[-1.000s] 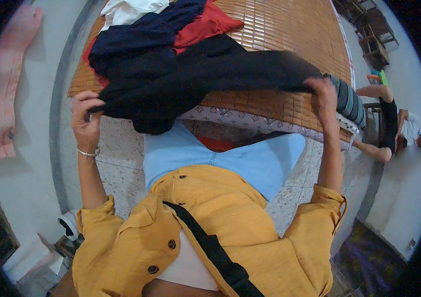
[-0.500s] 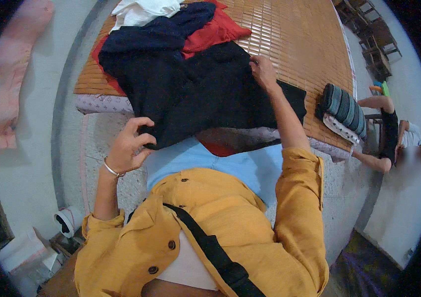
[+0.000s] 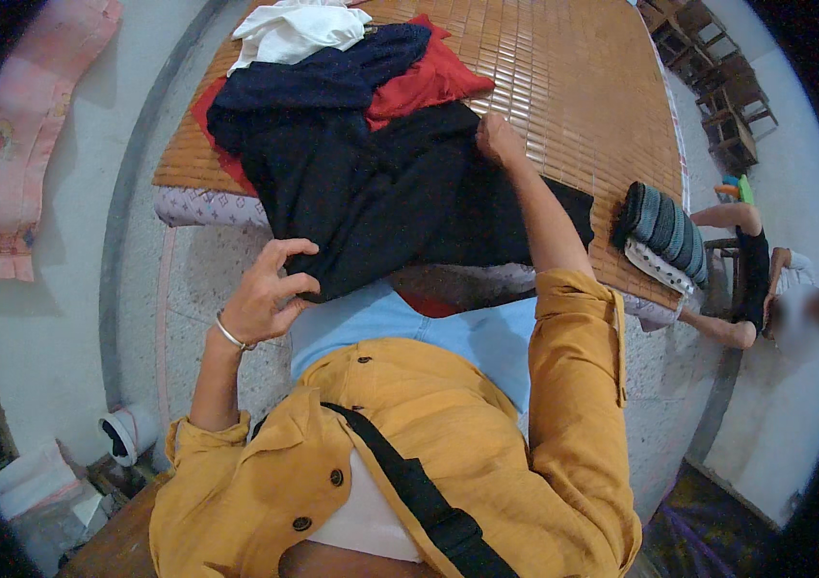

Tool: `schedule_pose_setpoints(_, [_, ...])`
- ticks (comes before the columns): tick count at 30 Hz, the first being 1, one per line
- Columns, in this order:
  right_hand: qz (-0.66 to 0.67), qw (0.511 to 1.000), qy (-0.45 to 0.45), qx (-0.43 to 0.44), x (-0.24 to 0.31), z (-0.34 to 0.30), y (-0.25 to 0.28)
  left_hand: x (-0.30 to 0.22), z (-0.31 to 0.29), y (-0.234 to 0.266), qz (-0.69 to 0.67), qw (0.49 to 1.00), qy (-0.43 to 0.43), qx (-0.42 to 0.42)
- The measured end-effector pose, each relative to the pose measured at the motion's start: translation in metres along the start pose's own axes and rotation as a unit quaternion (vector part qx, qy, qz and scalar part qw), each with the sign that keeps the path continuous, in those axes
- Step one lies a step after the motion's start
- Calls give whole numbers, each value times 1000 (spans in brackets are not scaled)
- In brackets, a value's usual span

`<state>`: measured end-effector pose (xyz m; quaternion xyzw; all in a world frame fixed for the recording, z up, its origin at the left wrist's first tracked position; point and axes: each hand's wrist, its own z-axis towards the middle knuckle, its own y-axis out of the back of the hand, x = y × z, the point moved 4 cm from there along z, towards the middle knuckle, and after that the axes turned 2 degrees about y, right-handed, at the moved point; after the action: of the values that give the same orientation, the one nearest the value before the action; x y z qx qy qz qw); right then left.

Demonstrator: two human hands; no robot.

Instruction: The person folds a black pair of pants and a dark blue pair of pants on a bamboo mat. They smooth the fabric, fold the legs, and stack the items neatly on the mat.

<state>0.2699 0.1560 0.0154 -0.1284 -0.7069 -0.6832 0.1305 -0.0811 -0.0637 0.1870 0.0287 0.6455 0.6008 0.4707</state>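
A black garment lies spread and creased over the near edge of the bed, part of it hanging toward my lap. Its exact kind is not clear. My left hand, with a bangle at the wrist, pinches the near left corner between thumb and a finger, the index finger raised apart. Farther off, my right hand has its fingers closed on the far right edge. Under and behind the black cloth are a dark navy garment, a red cloth and a white cloth.
A brown slatted mat covers the bed. On its right edge sits a folded grey-and-black striped textile above a white patterned one. A seated person is at the right. Wooden stools stand beyond; a pink curtain hangs left.
My left hand has shifted slightly right with the garment's near corner. The right hand has moved a little left and nearer, and the cloth between them has gathered into more folds.
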Motion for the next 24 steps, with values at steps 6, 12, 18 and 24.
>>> schedule_pose_setpoints(6, [-16, 993, -114, 32, 0, -5, -13, 2, 0, 4, -4, 1000, -4, 0])
schedule_pose_setpoints(12, [-21, 999, -15, -38, 8, -2, -8, 1, -5, 2, -5, 1000, -1, -9])
schedule_pose_setpoints(18, [8, 987, -10, -159, -13, 12, -25, 1, -4, 1, -21, 1000, -5, 7])
schedule_pose_setpoints(24, [119, 990, -9, -75, 11, 28, -10, 4, -7, -1, -20, 1000, -3, -3])
